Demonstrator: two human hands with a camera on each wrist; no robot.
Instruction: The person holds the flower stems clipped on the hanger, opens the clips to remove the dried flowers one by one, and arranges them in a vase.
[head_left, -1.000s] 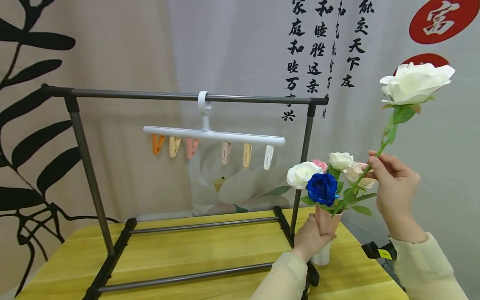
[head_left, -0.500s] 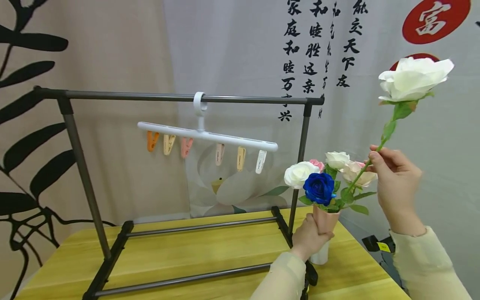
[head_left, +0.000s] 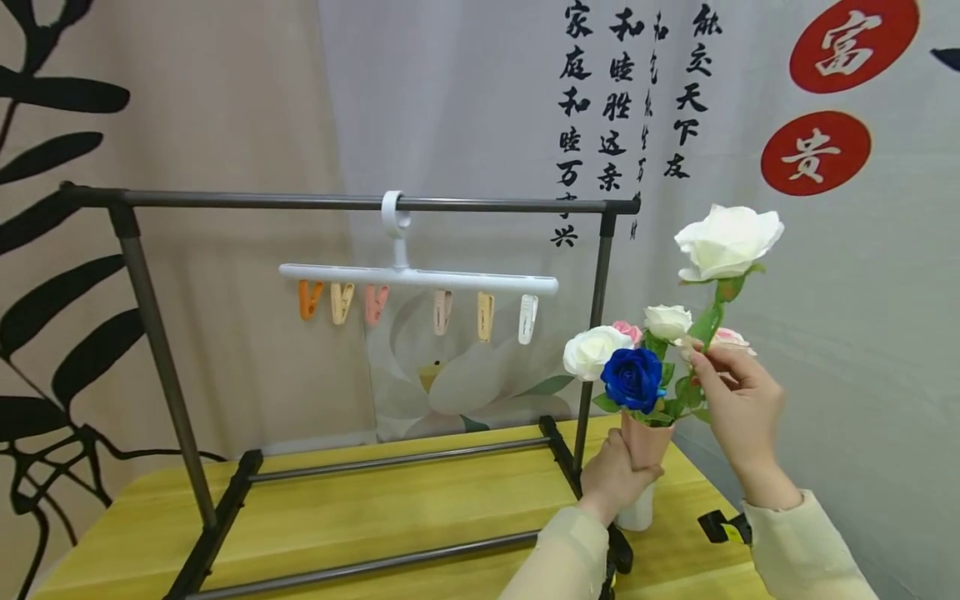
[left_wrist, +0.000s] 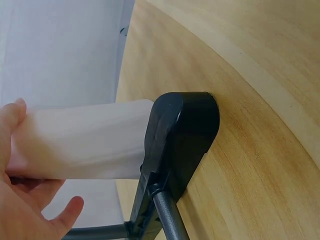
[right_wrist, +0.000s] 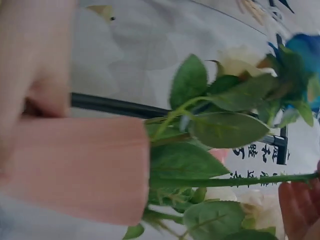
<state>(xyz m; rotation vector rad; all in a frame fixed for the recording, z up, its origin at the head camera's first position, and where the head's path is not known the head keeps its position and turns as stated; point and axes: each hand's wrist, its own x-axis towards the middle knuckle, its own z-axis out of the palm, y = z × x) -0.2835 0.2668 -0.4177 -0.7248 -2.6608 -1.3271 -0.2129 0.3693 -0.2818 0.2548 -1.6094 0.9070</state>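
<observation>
My left hand [head_left: 611, 475] grips a vase [head_left: 647, 442], pink at the top and white lower down, at the table's right side. In the left wrist view the white lower part of the vase [left_wrist: 95, 140] stands beside the rack's black foot. My right hand [head_left: 746, 408] pinches the green stem of a tall white rose [head_left: 729, 243] between thumb and fingers. In the right wrist view that stem [right_wrist: 240, 181] runs from the fingers down into the vase's mouth. A blue rose [head_left: 632, 379], another white rose [head_left: 597, 352] and several paler blooms fill the vase.
A dark metal rack [head_left: 285, 200] stands on the yellow wooden table [head_left: 390, 508], left of the vase. From its bar hangs a white hanger [head_left: 420, 277] with several coloured clips. A black item [head_left: 722, 527] shows by the right sleeve. Behind is a printed curtain [head_left: 450, 108].
The right hand has moved down and left with the white rose, whose bloom now sits lower and nearer the others. The left hand keeps its grip on the vase. The hanger has swung slightly.
</observation>
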